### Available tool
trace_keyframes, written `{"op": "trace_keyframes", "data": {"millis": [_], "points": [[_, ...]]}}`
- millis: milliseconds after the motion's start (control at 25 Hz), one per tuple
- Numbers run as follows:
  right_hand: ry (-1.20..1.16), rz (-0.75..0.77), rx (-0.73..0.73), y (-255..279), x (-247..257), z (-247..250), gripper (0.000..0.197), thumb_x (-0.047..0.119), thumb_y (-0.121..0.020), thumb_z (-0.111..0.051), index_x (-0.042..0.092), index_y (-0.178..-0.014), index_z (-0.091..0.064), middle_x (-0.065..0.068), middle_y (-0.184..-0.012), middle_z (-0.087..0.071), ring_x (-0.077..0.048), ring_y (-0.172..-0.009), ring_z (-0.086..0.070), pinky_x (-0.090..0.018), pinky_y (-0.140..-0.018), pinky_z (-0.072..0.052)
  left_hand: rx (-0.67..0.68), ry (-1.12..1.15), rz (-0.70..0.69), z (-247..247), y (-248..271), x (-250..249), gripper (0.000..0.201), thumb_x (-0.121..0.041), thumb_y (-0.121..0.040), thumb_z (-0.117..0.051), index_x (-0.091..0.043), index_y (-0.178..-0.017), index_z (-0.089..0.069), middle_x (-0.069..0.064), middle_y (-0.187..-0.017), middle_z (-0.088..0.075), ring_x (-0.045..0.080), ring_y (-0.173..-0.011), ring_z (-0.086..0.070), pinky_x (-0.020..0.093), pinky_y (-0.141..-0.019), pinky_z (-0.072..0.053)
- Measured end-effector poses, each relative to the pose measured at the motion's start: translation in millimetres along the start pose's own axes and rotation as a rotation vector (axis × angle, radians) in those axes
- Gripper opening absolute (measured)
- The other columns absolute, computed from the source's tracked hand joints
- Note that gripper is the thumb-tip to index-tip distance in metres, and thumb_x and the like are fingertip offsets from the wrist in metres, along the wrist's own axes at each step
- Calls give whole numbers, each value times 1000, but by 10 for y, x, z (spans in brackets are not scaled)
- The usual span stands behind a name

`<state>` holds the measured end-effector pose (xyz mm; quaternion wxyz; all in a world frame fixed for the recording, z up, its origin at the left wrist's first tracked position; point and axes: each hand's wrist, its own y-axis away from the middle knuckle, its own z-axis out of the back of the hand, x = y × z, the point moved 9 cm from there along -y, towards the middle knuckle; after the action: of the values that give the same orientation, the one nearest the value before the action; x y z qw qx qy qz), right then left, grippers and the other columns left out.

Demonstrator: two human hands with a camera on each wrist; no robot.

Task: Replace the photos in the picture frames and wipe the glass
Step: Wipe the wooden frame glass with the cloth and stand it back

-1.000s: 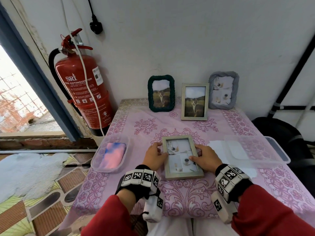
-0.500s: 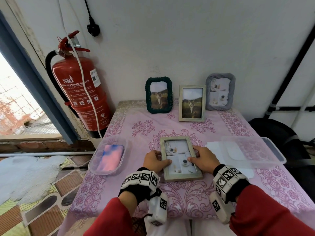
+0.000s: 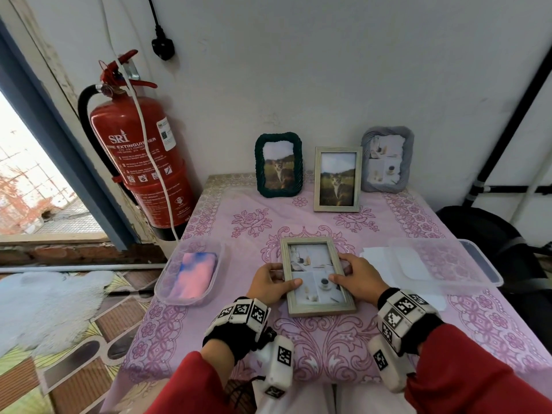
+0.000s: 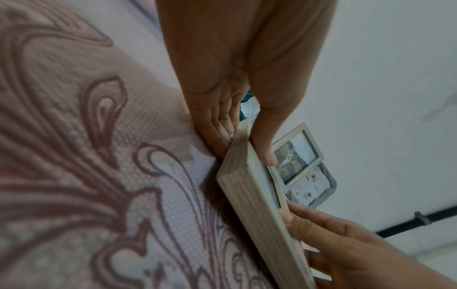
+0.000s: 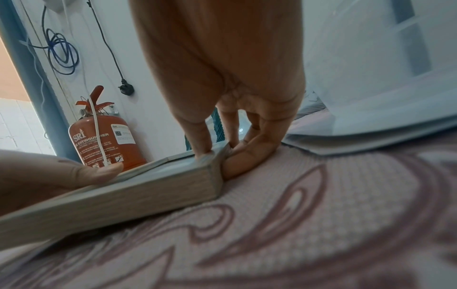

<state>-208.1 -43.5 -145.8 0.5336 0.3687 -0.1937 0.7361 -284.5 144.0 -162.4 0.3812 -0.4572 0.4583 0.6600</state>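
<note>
A pale wooden picture frame (image 3: 316,276) with a collage photo lies face up near the table's front, its near end raised a little off the cloth (image 5: 123,197). My left hand (image 3: 270,283) grips its left edge, thumb on the glass, fingers under the side (image 4: 247,166). My right hand (image 3: 357,277) grips the right edge the same way (image 5: 212,156). At the back wall stand three more frames: a dark green one (image 3: 278,165) and a wooden one (image 3: 337,179), both with a cat photo, and a grey fabric one (image 3: 386,159) with a collage.
A clear tub (image 3: 167,282) with a pink and blue cloth (image 3: 194,273) sits at the table's left edge. A clear lid or tray (image 3: 478,261) over white sheets (image 3: 376,255) lies on the right. A red fire extinguisher (image 3: 140,162) stands left of the table.
Both hands have shifted a little farther up the frame's sides, thumbs now on the glass. The head view has tilted slightly; the frame stays in the same place.
</note>
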Motion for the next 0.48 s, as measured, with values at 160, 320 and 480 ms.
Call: {"op": "trace_keyframes", "data": {"millis": [160, 320, 480], "points": [[-152, -42, -26, 36, -12, 13, 58, 11, -78, -72, 10, -131, -48, 6, -76, -54, -5, -68, -52, -19, -67, -43, 0, 39, -19, 0, 10, 15, 59, 2, -73, -73, 8, -123, -43, 17, -103, -56, 22, -82, -56, 35, -79, -52], [-353, -23, 2, 128, 30, 62, 64, 7, -79, -71, 14, -135, -41, 9, -81, -53, -6, -72, -53, -16, -66, -47, 16, 108, -71, -4, 41, -9, 60, 6, -73, -71, 5, -124, -39, 11, -100, -55, 14, -76, -57, 26, -72, -52], [-512, -18, 59, 236, 117, 70, 69, 1, -83, -64, 20, -140, -31, -1, -87, -57, -16, -78, -56, -18, -63, -48, 52, 132, -135, -41, 96, -95, 57, 8, -74, -69, 2, -122, -40, 11, -101, -54, 14, -79, -59, 19, -67, -55]]}}
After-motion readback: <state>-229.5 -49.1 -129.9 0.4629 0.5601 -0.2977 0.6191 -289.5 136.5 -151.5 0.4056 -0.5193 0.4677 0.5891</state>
